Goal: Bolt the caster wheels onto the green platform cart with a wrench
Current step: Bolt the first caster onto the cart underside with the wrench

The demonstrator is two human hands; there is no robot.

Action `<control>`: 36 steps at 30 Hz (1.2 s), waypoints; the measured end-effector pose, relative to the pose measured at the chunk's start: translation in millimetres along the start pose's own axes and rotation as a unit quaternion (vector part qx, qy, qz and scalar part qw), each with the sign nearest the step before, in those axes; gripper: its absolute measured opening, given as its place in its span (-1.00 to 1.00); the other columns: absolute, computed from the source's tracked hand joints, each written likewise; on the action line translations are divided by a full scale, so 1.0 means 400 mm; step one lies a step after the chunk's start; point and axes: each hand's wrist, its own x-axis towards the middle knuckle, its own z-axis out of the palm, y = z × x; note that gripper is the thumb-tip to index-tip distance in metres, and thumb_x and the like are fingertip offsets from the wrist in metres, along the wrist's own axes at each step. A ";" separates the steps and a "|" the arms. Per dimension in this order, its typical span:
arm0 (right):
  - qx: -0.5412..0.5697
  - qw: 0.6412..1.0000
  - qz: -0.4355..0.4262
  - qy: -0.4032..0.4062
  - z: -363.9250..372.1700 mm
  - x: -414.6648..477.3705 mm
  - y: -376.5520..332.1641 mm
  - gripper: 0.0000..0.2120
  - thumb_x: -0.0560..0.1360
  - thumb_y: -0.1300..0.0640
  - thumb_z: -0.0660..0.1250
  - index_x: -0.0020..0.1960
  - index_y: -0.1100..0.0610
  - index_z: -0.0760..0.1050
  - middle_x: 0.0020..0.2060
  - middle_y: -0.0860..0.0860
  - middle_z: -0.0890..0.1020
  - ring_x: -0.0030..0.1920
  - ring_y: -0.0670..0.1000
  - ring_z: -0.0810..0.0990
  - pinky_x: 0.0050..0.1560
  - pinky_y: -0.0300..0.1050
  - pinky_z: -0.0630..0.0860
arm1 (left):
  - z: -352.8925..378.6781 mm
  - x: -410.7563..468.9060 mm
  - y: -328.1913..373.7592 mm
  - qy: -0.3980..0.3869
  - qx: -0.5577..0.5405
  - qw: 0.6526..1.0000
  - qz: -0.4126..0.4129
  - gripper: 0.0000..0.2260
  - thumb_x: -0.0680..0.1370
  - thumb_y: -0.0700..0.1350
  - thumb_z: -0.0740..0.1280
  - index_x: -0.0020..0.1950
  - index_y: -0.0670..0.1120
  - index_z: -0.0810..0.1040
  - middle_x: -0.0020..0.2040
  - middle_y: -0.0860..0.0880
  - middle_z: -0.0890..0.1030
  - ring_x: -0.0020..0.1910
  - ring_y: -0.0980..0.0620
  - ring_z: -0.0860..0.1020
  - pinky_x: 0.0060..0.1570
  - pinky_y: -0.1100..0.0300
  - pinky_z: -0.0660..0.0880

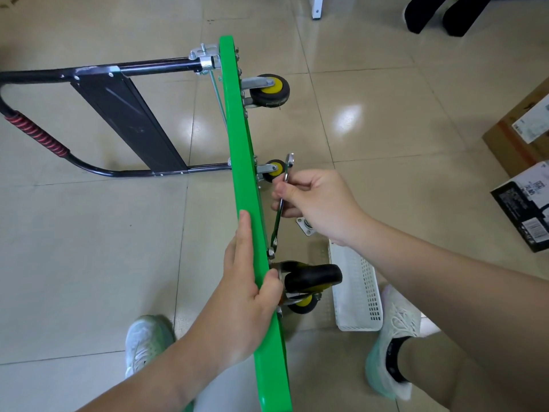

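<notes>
The green platform cart (237,138) stands on its edge on the tiled floor, its black handle (124,111) folded out to the left. My left hand (243,295) grips the deck's upper edge, thumb on the wheel side. My right hand (315,203) pinches a silver wrench (280,203) whose lower jaw sits on a bolt (271,251) just above the nearest caster (312,281). Two more casters, one at the far end (271,90) and one in the middle (272,170), are on the deck's underside. A loose caster's mounting plate (303,226) lies on the floor, mostly hidden by my right hand.
A white perforated basket (356,295) lies on the floor right of the cart, by my right shoe (395,337). My left shoe (145,340) is left of the deck. Cardboard and black boxes (525,179) stand at the right edge. Dark chair legs (439,13) are at the top right.
</notes>
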 end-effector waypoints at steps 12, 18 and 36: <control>-0.021 0.990 0.119 -0.072 0.024 0.096 0.054 -0.88 0.60 0.19 0.35 -0.03 0.16 0.65 -0.06 0.20 0.71 -0.20 0.11 0.71 -0.12 -0.03 0.68 | -0.008 0.003 -0.012 -0.010 0.021 1.000 0.011 -0.19 0.70 -0.09 0.21 0.59 0.23 -0.41 0.48 0.32 0.04 0.02 0.74 0.28 -0.04 0.71 0.21; -0.020 0.975 0.191 -0.108 0.032 0.109 0.086 -0.74 0.61 0.16 0.33 0.17 0.33 0.59 0.05 0.26 0.69 -0.05 0.26 0.69 -0.01 0.07 0.68 | -0.008 0.005 -0.016 -0.007 0.030 0.999 0.014 -0.19 0.69 -0.06 0.20 0.57 0.25 -0.43 0.55 0.26 0.02 0.09 0.75 0.24 -0.01 0.71 0.18; -0.005 0.992 0.080 -0.093 0.030 0.024 0.042 -0.86 0.58 0.22 0.36 -0.05 0.04 0.68 -0.19 -0.05 0.74 -0.17 -0.10 0.70 -0.04 -0.07 0.64 | -0.008 0.003 -0.007 -0.009 0.016 1.000 0.020 -0.22 0.70 -0.12 0.19 0.56 0.25 -0.40 0.36 0.41 0.11 0.12 0.73 0.24 0.00 0.71 0.21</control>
